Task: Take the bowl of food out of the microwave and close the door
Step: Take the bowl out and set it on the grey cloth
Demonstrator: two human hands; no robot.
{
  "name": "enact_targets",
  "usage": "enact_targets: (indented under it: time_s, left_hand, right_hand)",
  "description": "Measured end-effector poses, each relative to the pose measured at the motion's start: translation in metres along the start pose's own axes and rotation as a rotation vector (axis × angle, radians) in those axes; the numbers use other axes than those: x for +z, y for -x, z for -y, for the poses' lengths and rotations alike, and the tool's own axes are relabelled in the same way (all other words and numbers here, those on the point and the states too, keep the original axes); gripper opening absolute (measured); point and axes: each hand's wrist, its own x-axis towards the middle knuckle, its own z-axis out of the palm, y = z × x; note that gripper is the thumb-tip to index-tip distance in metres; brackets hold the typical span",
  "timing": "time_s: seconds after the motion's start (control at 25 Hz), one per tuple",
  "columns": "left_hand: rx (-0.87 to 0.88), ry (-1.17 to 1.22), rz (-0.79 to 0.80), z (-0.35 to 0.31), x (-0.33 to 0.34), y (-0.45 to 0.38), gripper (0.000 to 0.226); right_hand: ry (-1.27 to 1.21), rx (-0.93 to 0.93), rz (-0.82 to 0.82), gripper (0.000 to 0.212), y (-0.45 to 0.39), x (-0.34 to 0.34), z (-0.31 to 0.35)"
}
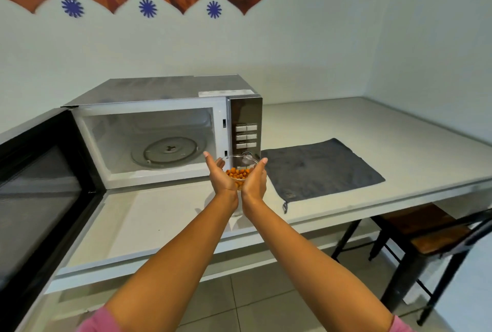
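Your left hand [222, 176] and right hand [255, 179] cup a clear glass bowl [240, 165] of orange food pieces [237, 174] between them, fingers wrapped around its sides, thumbs raised, held above the white table [159, 214] just in front of the microwave [165, 129]. The bowl is already out; the cavity behind shows only its bare turntable [167, 152]. The door [40, 185] stands swung wide at your left. Left to do, it seems: set the bowl down, perhaps on the grey cloth [319, 169] nearby, and shut that door.
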Motion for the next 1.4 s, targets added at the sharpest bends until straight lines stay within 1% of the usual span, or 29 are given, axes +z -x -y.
enact_targets:
  time_s: [0.16, 0.28, 0.36, 0.44, 0.6, 0.8, 0.92, 1.0, 1.08, 1.2, 1.28, 1.32, 1.4]
  left_hand:
    - [-0.126, 0.048, 0.151, 0.028, 0.023, 0.014, 0.071]
    - [-0.124, -0.035, 0.164, 0.048, 0.045, 0.015, 0.072]
    - [-0.133, -0.074, 0.181, 0.062, 0.060, 0.012, 0.067]
    - [-0.182, -0.070, 0.217, 0.076, 0.074, 0.007, 0.062]
    - [-0.217, -0.140, 0.279, 0.105, 0.100, -0.008, 0.066]
    - [-0.236, -0.229, 0.422, 0.142, 0.141, -0.051, 0.070]
    - [-0.252, -0.250, 0.500, 0.158, 0.164, -0.072, 0.073]
    - [-0.246, -0.252, 0.537, 0.168, 0.176, -0.084, 0.073]
    - [-0.251, -0.242, 0.555, 0.177, 0.187, -0.097, 0.072]
    - [-0.246, -0.248, 0.582, 0.191, 0.196, -0.109, 0.071]
    - [-0.240, -0.240, 0.586, 0.196, 0.201, -0.115, 0.071]
    - [-0.237, -0.246, 0.586, 0.199, 0.202, -0.118, 0.071]
    - [-0.243, -0.260, 0.589, 0.204, 0.201, -0.120, 0.072]
  right_hand:
    - [-0.058, -0.031, -0.108, 0.065, -0.020, -0.037, 0.005]
    - [-0.059, -0.043, -0.125, 0.068, -0.039, -0.063, 0.012]
    - [-0.080, -0.038, -0.128, 0.068, -0.054, -0.078, 0.017]
    - [-0.120, -0.030, -0.136, 0.067, -0.070, -0.093, 0.022]
    - [-0.154, -0.009, -0.162, 0.070, -0.107, -0.117, 0.025]
    - [-0.152, -0.077, -0.204, 0.079, -0.161, -0.139, 0.034]
    - [-0.145, -0.122, -0.157, 0.084, -0.193, -0.153, 0.042]
    - [-0.143, -0.153, -0.118, 0.081, -0.211, -0.162, 0.046]
    - [-0.151, -0.172, -0.100, 0.072, -0.227, -0.168, 0.047]
    - [-0.152, -0.196, -0.071, 0.074, -0.244, -0.176, 0.044]
    - [-0.151, -0.207, -0.066, 0.069, -0.250, -0.178, 0.042]
    - [-0.151, -0.214, -0.070, 0.069, -0.252, -0.179, 0.040]
    - [-0.155, -0.226, -0.082, 0.076, -0.256, -0.180, 0.038]
